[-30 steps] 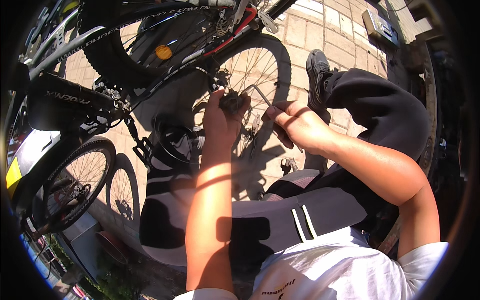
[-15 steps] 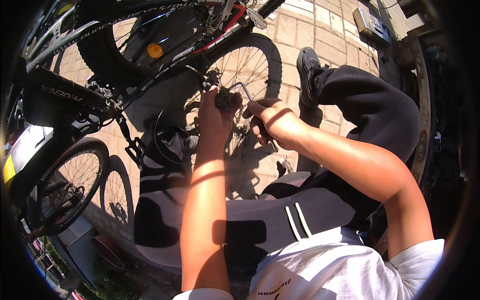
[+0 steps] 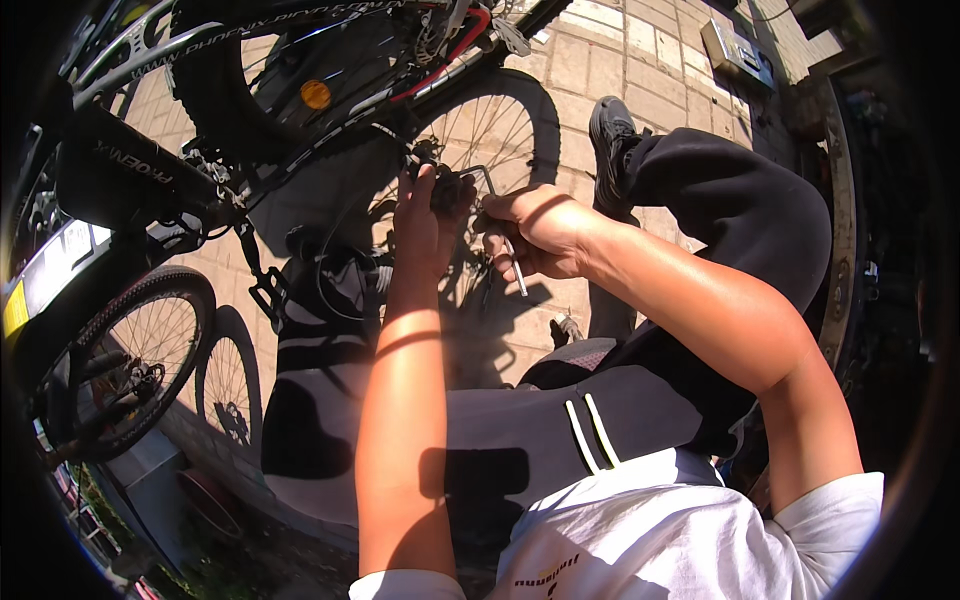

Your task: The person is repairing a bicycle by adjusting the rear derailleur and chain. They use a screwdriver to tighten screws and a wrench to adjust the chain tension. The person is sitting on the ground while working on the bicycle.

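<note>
My left hand (image 3: 420, 232) is closed around a small, dark, chunky bicycle part (image 3: 447, 190), with a cable running toward the bike frame from it. Shadow hides the part's exact kind. In my right hand (image 3: 540, 228) is a bent metal hex key (image 3: 517, 270). Its short bent end reaches over to the dark part, while the long shank sticks out below my curled fingers. Whether the key's tip sits inside a bolt cannot be made out. The two hands are close together, the right one slightly lower and to the right.
A bicycle frame (image 3: 200, 52) with an orange reflector (image 3: 315, 95) fills the upper left. A wheel (image 3: 150, 370) stands at the far left. My bent legs (image 3: 740, 200) frame the paved ground (image 3: 585, 85). A metal box (image 3: 737, 52) lies at the upper right.
My right hand has shifted slightly left and its grip has turned. More of the hex key's long shank shows below the fingers. My left hand stays on the part.
</note>
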A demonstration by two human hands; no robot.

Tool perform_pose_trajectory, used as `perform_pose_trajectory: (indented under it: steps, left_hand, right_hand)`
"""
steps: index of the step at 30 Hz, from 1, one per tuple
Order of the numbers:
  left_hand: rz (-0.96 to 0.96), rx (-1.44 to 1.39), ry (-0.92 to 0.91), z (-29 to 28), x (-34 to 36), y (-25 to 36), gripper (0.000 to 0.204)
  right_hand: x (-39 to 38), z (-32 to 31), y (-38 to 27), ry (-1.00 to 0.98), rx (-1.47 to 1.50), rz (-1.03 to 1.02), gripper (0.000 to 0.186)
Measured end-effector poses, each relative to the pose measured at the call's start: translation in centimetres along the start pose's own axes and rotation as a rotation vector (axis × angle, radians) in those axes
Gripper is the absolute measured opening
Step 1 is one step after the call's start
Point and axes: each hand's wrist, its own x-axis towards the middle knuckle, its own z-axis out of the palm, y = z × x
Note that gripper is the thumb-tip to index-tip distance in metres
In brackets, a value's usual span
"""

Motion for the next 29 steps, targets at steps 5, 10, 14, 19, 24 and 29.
perform_pose_trajectory:
  steps: [5,10,14,19,24,29]
  left_hand:
    - [-0.019,-0.018,-0.014,0.2,-0.1,0.2,0.03]
    - [-0.052,-0.004,-0.008,0.2,0.0,0.7,0.018]
    - [-0.033,0.016,-0.038,0.1,0.0,0.9,0.016]
    - [0.011,0.107,-0.024,0.7,-0.5,0.9,0.015]
    - [0.017,0.076,-0.027,0.5,-0.5,1.0,0.016]
    - [-0.03,0.106,-0.104,-0.7,0.0,1.3,0.019]
  right_hand:
    - [0.5,-0.2,1.4,0.125,-0.238,-0.061,0.03]
    - [3.0,-3.0,2.2,0.113,-0.624,-0.289,0.032]
    - [2.4,-1.9,2.6,0.035,-0.434,-0.223,0.03]
    - [0.6,-0.1,1.8,-0.074,-0.052,-0.039,0.035]
    - [0.7,-0.4,1.6,-0.088,-0.194,-0.045,0.031]
    - [2.7,-2.4,1.8,0.082,-0.996,-0.394,0.03]
